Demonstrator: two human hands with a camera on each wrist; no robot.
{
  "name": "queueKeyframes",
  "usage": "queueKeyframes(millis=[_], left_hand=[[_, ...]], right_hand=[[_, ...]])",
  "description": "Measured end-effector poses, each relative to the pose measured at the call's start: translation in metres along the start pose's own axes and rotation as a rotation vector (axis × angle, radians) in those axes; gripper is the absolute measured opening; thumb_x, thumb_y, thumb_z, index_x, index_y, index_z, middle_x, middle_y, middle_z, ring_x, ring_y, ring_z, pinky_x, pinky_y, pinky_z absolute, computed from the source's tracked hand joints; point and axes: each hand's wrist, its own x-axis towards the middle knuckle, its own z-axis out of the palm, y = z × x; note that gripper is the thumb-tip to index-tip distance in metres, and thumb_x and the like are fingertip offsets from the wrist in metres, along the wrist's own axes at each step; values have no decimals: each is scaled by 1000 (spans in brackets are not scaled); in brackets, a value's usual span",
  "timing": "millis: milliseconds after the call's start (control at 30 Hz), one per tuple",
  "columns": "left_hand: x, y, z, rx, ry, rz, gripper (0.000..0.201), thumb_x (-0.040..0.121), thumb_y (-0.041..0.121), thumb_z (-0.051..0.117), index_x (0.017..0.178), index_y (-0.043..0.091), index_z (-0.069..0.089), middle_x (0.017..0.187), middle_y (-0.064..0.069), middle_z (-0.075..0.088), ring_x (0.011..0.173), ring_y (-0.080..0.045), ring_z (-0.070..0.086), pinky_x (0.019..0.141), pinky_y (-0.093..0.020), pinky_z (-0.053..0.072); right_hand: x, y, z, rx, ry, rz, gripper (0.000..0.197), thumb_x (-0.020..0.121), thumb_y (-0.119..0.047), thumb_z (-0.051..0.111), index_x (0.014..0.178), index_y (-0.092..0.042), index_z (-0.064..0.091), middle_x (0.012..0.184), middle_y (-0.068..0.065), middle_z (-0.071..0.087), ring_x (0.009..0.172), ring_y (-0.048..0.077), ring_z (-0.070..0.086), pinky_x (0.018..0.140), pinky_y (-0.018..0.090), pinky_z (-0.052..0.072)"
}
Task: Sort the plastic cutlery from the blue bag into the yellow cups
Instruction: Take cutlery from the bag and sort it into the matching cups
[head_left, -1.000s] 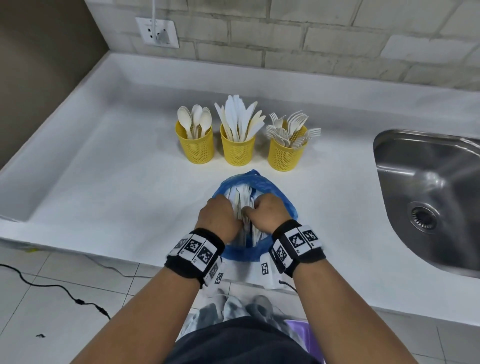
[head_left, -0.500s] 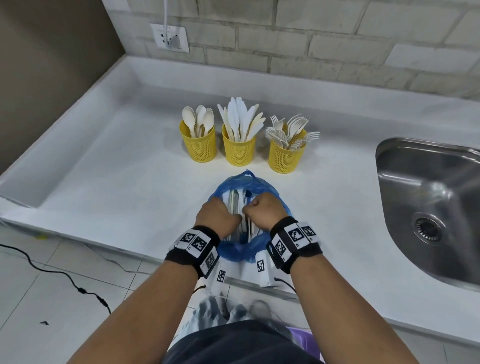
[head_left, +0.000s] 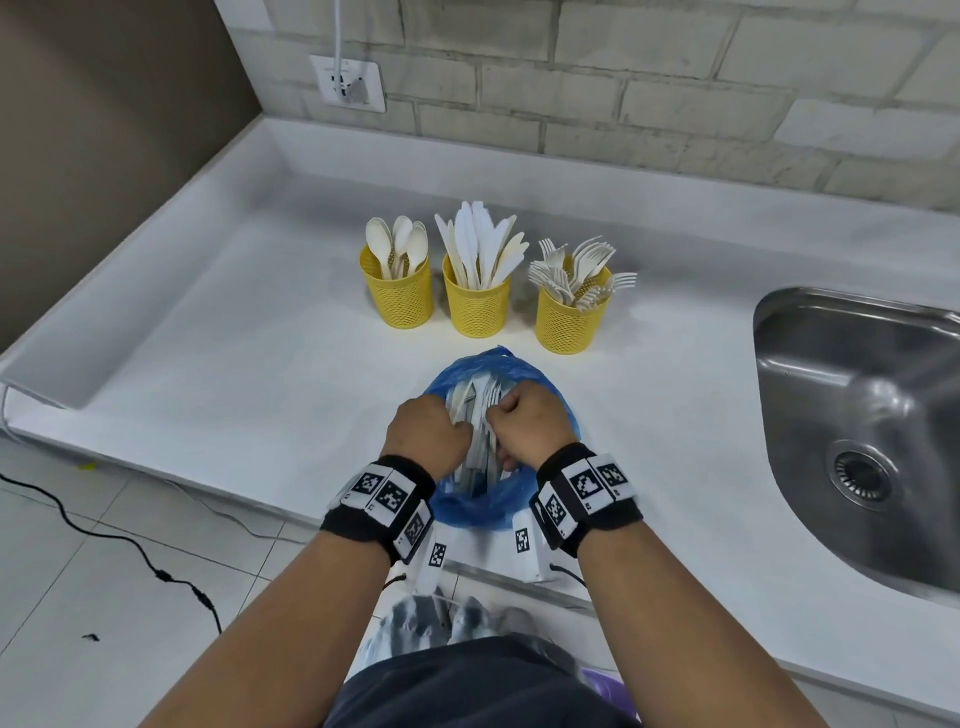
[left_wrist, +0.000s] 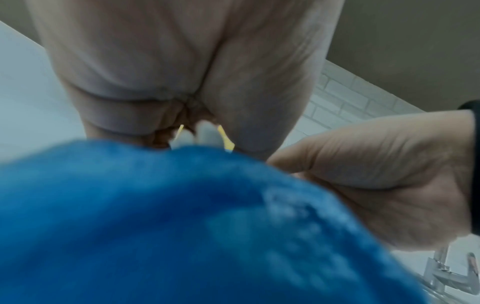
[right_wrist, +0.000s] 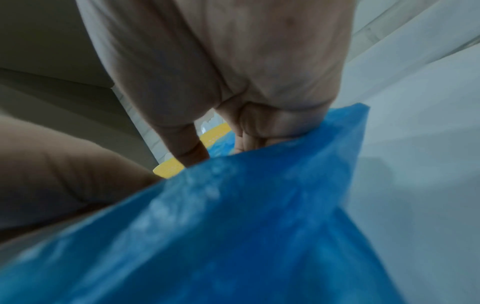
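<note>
A blue bag (head_left: 558, 415) of white plastic cutlery (head_left: 475, 410) stands near the counter's front edge. My left hand (head_left: 454, 428) grips its left rim with curled fingers, and my right hand (head_left: 496, 418) grips the right rim the same way. The wrist views show the curled left hand (left_wrist: 182, 115) and right hand (right_wrist: 254, 131) over the bag (left_wrist: 182, 226) (right_wrist: 259, 226). Whether the fingers also hold cutlery is hidden. Behind the bag stand three yellow cups: spoons (head_left: 399, 304), knives (head_left: 477, 312), forks (head_left: 570, 330).
A steel sink (head_left: 857, 415) is sunk into the white counter (head_left: 234, 374) at the right. A raised ledge runs along the back and left under the brick wall, where an outlet (head_left: 348, 85) sits. A black cable (head_left: 130, 545) lies on the floor.
Both hands stay curled at the bag's mouth, shifting only slightly. The head view has tilted, so the scene sits a little differently in the frame.
</note>
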Motion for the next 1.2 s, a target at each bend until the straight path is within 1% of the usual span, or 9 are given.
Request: queueKeyframes(millis=[167,300,400,533,600,767,967,1100,1200], left_hand=[[-5,6,3,1,10,-5,17,86,22,66,94,9,60,90,-5,60,88,-28,61,71,-29,43],[-10,11,4,8,43,-22,18,93,25,59,95,8,55,99,-12,64,87,-29,57,74,-30,43],[-10,12,8,-22,49,-46,28,96,25,56,110,1,56,113,-19,66,100,-36,61,79,-32,42],[-5,11,10,-47,8,-58,43,97,32,60,123,-1,53,121,-20,65,112,-36,62,90,-36,49],[-3,10,9,-34,-16,-54,36,98,30,58,118,-1,57,119,-20,66,108,-34,62,86,-35,49],[-8,13,10,-88,25,-58,32,100,22,53,121,-2,51,115,-12,61,107,-31,59,84,-34,45],[-17,20,14,-240,-57,-45,21,99,16,51,113,7,39,99,-2,55,76,-9,51,57,-22,33],[-16,18,16,-249,-112,-43,35,95,25,59,120,8,41,115,-5,56,98,-20,56,67,-27,38],[-16,15,20,-198,-70,-9,47,90,32,67,120,5,44,117,-8,59,100,-22,59,70,-26,41]], right_hand=[[0,5,-2,-65,-28,-65,32,86,-6,64,66,-24,47,74,6,66,74,32,68,70,40,59],[6,14,-6,-53,38,-25,34,89,-11,62,61,-17,44,61,0,54,65,21,55,60,28,40],[10,16,-8,52,0,-7,24,89,-20,62,71,-12,50,62,13,68,61,32,68,64,35,55],[11,14,-12,159,-33,7,13,96,-21,60,91,-11,54,58,13,70,37,19,59,45,23,46],[12,15,-12,147,-28,-24,13,96,-22,62,89,-15,53,57,10,69,39,19,61,48,25,49],[13,21,-9,178,-47,-69,18,90,-8,67,87,-9,50,50,-4,55,61,37,72,68,51,62],[15,20,-8,224,-33,-56,22,91,-6,71,99,-11,51,70,8,57,50,25,65,53,40,60],[15,23,-4,103,-1,-89,19,87,-13,75,92,-18,58,71,-3,65,65,17,69,73,36,60],[15,24,-2,119,-51,-91,21,88,-10,67,107,-17,68,89,2,75,83,21,74,88,40,60]])
